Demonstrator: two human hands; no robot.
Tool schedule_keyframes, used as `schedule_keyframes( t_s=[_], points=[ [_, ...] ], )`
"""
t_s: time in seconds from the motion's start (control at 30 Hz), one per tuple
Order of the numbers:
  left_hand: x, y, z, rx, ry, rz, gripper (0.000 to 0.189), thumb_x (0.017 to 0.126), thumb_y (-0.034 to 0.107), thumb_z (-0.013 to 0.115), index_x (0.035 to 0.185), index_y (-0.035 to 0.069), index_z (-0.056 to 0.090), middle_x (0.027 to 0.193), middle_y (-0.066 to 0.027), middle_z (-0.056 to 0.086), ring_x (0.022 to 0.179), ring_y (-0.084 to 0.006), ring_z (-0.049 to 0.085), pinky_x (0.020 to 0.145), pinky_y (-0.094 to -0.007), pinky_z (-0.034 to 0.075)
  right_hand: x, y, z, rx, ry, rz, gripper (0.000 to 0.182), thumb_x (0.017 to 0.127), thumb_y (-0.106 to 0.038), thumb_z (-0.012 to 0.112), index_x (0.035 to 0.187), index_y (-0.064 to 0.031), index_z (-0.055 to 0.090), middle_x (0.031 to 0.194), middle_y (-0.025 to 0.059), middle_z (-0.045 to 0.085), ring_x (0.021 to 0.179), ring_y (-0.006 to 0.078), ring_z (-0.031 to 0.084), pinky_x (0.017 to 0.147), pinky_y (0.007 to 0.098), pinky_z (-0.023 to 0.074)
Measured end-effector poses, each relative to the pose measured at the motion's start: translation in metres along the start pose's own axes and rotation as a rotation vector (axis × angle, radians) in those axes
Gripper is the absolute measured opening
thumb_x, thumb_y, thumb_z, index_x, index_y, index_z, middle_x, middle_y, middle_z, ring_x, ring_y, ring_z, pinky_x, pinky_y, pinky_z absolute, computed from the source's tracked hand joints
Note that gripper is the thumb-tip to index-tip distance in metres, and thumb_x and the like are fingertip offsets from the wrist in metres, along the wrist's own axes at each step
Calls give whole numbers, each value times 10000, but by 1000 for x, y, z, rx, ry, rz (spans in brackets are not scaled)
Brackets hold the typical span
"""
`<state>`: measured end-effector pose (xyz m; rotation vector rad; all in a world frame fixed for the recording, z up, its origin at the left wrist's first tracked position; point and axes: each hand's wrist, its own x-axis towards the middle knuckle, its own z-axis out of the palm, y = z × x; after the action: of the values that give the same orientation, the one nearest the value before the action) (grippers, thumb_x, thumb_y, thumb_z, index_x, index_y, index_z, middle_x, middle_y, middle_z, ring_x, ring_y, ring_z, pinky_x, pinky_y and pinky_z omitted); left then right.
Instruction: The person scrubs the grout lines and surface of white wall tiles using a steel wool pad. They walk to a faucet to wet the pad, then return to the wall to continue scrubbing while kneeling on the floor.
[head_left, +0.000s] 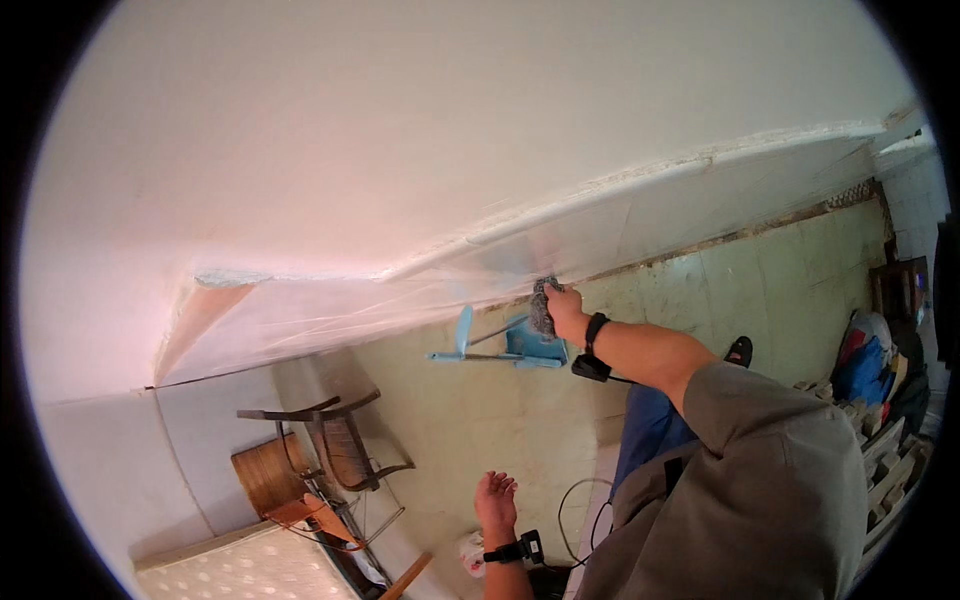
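My right hand grips a grey, fuzzy scrubbing pad or wad at the lower part of a pale wall, whose surface has a slight sheen. Whether the wad touches the wall cannot be told. A raised, rough-edged ledge runs along the wall above it. Behind the wad, lower down, a light-blue dustpan or small plastic seat with a metal frame is partly hidden. My left hand hangs over the floor with fingers loosely curled and holds nothing. Both wrists wear black bands with small devices.
Wooden chairs and a round wooden stool or drum stand at the lower left, beside a patterned mattress. A cable loops near my body. A plastic bag lies below my left hand. Bags and wood pieces are piled at right.
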<state>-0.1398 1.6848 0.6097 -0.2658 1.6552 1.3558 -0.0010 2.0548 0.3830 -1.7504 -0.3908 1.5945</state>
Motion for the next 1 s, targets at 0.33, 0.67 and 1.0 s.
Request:
schedule_keyframes(
  t_s=[0.33, 0.67, 1.0],
  points=[
    [-23, -4, -10, 80, 0, 35, 180, 988, 208, 606, 1053, 40, 601, 926, -121, 672, 800, -256, 657, 708, -376, 535, 10, -66, -65, 381, -158, 347, 361, 1003, -261, 592, 1235, 15, 587, 986, 134, 682, 803, 284, 661, 711, 445, 538],
    [10, 23, 66, 217, -47, 105, 229, 963, 250, 608, 1078, 56, 569, 980, -104, 631, 835, -265, 610, 733, -403, 511, -6, -196, -264, 601, -420, 290, 249, 1011, -225, 542, 1034, -14, 673, 896, 120, 716, 738, 282, 672, 657, 461, 557],
    [-37, 27, 315, 562, -495, 165, 324, 1001, 181, 570, 1257, -18, 556, 1045, -111, 595, 907, -245, 579, 819, -369, 538, -134, -340, -711, 1318, 38, -595, 306, 1012, -373, 558, 977, -109, 708, 911, 45, 719, 831, 235, 668, 805, 388, 547]
  ],
)
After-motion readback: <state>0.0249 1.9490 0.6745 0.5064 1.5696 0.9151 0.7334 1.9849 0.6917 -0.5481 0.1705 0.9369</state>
